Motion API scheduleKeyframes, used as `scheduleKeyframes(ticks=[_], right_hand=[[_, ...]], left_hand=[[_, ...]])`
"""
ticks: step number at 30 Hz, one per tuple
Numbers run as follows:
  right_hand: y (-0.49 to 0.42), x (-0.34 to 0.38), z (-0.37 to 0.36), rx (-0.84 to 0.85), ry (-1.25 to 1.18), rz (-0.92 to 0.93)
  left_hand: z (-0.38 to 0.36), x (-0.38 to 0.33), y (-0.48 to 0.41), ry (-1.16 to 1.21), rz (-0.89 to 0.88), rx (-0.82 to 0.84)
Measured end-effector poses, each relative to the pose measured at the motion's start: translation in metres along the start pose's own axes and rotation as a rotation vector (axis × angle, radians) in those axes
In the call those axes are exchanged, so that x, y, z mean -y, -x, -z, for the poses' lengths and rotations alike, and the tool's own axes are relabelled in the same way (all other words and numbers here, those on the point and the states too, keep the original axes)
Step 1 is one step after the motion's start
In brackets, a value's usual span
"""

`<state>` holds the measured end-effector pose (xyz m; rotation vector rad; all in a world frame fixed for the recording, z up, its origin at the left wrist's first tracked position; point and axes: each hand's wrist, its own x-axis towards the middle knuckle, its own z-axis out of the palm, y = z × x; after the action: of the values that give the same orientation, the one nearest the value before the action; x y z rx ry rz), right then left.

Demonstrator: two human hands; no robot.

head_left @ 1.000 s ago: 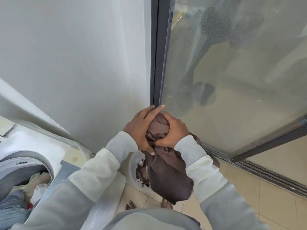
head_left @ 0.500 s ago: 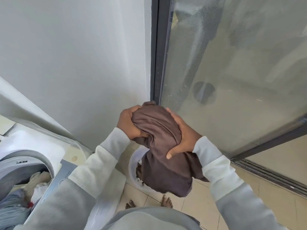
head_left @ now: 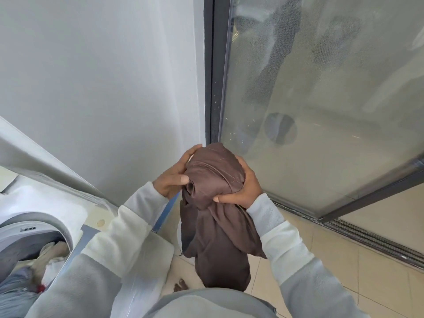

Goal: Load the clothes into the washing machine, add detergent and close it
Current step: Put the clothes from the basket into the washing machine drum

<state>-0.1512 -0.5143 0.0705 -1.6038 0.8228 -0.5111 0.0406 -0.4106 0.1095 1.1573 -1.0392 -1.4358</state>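
Observation:
A brown garment (head_left: 213,203) is bunched between both hands at chest height, its loose end hanging down toward the floor. My left hand (head_left: 173,175) grips its left side and my right hand (head_left: 244,189) clasps its right side. The top-loading washing machine (head_left: 34,221) stands at the lower left with its opening uncovered. Several clothes (head_left: 34,267) lie inside its drum.
A white wall rises ahead on the left. A dark-framed glass sliding door (head_left: 321,111) fills the right, with its track along the beige tiled floor (head_left: 344,260). A white basket rim (head_left: 178,230) shows just behind the hanging garment. Bare toes (head_left: 180,285) show below.
Both hands have kept gathering the brown garment into a tighter bundle. The bundle has shifted slightly, and more cloth now hangs down over the basket.

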Motion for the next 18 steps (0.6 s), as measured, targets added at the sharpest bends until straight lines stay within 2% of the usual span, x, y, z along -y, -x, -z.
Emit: scheduleKeyframes(ticks=[2,5,10,15,18], right_hand=[[-0.002,0.009,0.000,0.015,0.053,0.025],[-0.004,0.022,0.002,0.020,0.170,0.063],[-0.005,0.039,-0.003,0.089,0.544,0.058],[-0.003,0.049,-0.003,0.146,0.533,0.076],[-0.005,0.047,0.010,0.194,0.498,0.072]], left_hand=[[0.000,0.000,-0.002,-0.341,-0.043,-0.036],[-0.003,-0.005,0.001,-0.703,-0.134,-0.246],[-0.009,0.007,-0.013,-1.073,-0.117,-0.217],[-0.004,0.024,-0.017,-0.964,-0.096,-0.413],[0.002,0.037,-0.021,-0.722,-0.157,-0.503]])
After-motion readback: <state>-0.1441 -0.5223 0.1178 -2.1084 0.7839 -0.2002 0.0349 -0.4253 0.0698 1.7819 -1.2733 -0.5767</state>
